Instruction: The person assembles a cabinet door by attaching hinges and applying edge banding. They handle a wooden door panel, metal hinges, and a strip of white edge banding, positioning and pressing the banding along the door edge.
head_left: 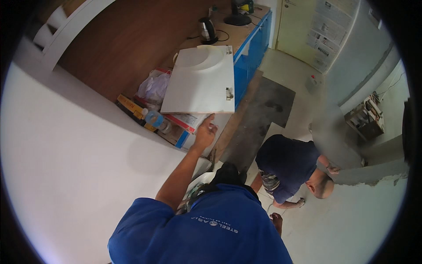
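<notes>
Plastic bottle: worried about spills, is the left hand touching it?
Apart: the head view shows a red-edged packet between the left hand and bottle.

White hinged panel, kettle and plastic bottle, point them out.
White hinged panel [200, 91]: head view, on its broad face.
Kettle [206, 31]: head view, on its body.
Plastic bottle [155, 119]: head view, on its side.

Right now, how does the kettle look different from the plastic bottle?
The kettle is shiny silver and black, but the plastic bottle is see-through with a blue label. The kettle sits past the far edge of the white board; the bottle is by the near edge. The kettle has a black handle; the bottle shows none. Neither is being held.
</notes>
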A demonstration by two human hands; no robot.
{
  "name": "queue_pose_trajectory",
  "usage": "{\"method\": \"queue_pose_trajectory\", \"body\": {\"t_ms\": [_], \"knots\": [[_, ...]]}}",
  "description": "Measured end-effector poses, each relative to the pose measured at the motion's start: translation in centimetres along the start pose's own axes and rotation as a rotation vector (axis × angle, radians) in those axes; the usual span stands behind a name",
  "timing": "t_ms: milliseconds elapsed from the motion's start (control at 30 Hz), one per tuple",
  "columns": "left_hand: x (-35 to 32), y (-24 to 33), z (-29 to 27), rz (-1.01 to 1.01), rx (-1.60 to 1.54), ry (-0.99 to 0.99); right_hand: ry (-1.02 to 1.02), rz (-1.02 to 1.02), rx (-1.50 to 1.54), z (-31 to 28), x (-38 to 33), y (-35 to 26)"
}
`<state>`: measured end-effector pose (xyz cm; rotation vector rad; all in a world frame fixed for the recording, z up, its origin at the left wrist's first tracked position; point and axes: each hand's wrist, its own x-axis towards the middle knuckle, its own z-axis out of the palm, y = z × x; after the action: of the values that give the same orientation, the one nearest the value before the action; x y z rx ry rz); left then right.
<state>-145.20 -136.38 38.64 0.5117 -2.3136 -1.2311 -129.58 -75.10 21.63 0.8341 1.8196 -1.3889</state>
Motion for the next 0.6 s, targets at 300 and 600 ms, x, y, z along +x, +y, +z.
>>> {"method": "queue_pose_trajectory", "body": {"t_ms": [300,600], "knots": [[16.5,-4.1,-2.4,0.000,0.147,0.275,-0.042,-0.350,-0.700,-0.2,3.6,16.3],[33.0,-11.0,-4.5,-0.018,0.481,0.220,0.139,0.047,-0.028,2.3,-4.6,10.0]]}}
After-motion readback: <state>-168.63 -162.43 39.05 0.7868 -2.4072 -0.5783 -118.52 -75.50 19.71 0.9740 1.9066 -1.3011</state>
